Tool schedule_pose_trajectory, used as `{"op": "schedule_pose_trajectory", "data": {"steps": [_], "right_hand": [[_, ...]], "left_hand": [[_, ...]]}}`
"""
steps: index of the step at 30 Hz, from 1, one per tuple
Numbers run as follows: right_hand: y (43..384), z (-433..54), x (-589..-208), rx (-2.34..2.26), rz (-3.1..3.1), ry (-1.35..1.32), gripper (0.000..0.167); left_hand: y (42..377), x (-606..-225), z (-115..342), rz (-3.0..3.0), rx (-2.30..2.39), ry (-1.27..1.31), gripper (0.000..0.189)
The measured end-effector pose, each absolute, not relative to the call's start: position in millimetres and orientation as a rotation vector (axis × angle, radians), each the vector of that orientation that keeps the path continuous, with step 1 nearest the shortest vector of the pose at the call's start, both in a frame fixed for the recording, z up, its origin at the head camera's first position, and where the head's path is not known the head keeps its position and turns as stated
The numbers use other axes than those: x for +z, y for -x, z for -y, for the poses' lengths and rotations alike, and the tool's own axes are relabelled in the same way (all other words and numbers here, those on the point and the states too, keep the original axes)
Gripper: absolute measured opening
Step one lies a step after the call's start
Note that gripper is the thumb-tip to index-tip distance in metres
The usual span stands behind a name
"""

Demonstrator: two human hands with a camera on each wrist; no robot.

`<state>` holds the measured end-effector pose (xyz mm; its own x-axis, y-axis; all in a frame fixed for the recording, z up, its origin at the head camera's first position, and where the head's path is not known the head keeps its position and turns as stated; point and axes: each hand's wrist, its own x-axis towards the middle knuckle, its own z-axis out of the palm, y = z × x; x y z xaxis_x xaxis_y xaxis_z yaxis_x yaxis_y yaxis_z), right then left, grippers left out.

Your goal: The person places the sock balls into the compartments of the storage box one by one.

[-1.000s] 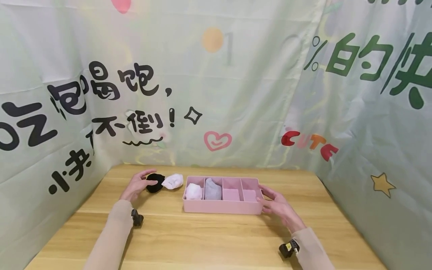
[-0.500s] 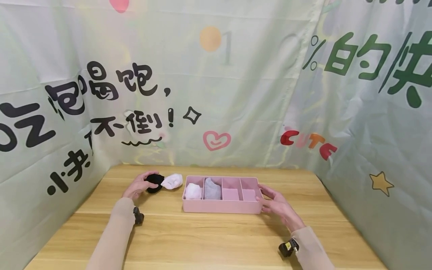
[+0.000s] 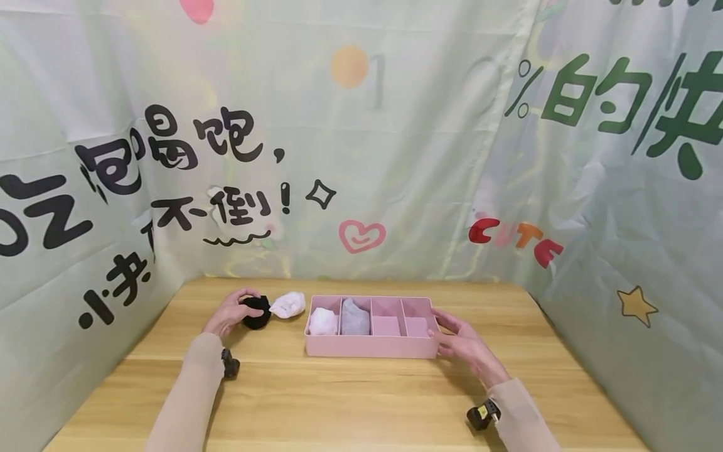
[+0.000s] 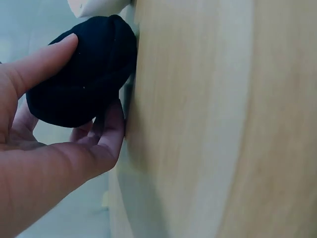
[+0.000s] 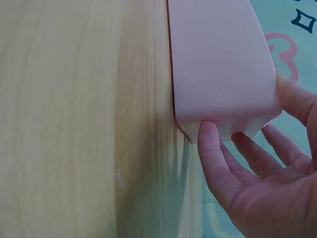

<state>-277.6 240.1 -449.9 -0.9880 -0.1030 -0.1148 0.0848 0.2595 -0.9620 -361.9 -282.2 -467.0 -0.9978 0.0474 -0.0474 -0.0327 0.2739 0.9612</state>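
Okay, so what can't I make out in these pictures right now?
Head view: part of the black cloth ball, covered by the left grip.
Left wrist view: part of the white cloth ball, cut off by the top edge.
Right wrist view: the inside of the pink box, hidden by its own wall; its far end, cut off by the top edge.

On the wooden counter (image 3: 339, 402), a black cloth bundle (image 3: 257, 315) is held by the left hand (image 3: 228, 315), and just beside it a white bundle (image 3: 289, 305) is seen. The right end of a pink box (image 3: 369, 346) (it is divided into four compartments) is held by the right hand (image 3: 466, 342). In the two leftmost, another white bundle (image 3: 324, 321) and a grey bundle (image 3: 355, 317) are contained.
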Motion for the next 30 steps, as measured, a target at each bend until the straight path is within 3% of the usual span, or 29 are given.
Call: {"op": "schedule_pose_trajectory", "data": {"steps": [16, 30], "right_hand": [[277, -240, -447, -1.799, -2.348, 0.03, 0.065], [278, -240, -451, -1.8, -2.365, 0.027, 0.064]], "left_hand": [[350, -450, 284, -2.61, 1.882, 0.101, 0.046], [339, -443, 271, -2.547, 1.876, -0.028, 0.051]]}}
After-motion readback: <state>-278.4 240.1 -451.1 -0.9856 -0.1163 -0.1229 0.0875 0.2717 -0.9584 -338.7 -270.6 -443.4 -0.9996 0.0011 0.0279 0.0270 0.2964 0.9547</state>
